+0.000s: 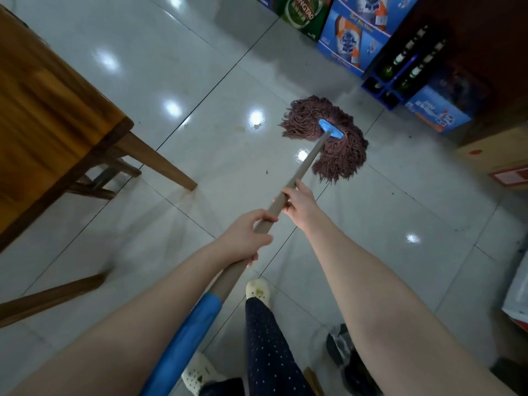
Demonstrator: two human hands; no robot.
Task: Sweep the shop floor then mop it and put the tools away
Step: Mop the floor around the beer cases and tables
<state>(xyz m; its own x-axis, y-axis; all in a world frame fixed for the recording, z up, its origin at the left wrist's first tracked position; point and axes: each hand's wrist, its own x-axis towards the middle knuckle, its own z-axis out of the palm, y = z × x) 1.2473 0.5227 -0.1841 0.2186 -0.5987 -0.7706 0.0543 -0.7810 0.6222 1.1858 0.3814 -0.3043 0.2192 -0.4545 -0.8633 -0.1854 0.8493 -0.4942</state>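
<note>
Mopping a glossy pale grey tiled floor (171, 67) with a string mop of brownish-purple yarn (303, 115), spread flat on the tiles near stacked blue printed beer cartons (351, 38) and a blue plastic crate of green bottles (400, 70). Clamped by a blue plastic head bar (331, 129) onto a grey-beige pole (303, 170) slanting back toward the body. Held two-handed: right grip (300, 207) wrapped round the pole nearer the yarn, left grip (245, 235) wrapped round it farther back, just ahead of a blue sleeve (188, 332) covering the pole's upper end. To the left, well apart from the yarn, a brown wooden table (43, 110) with splayed legs. Below the pole, a cream perforated slipper (257, 291) under a dark dotted trouser leg (265, 338). Between table leg and yarn, a small dark speck (267, 172) on the tiles.
</note>
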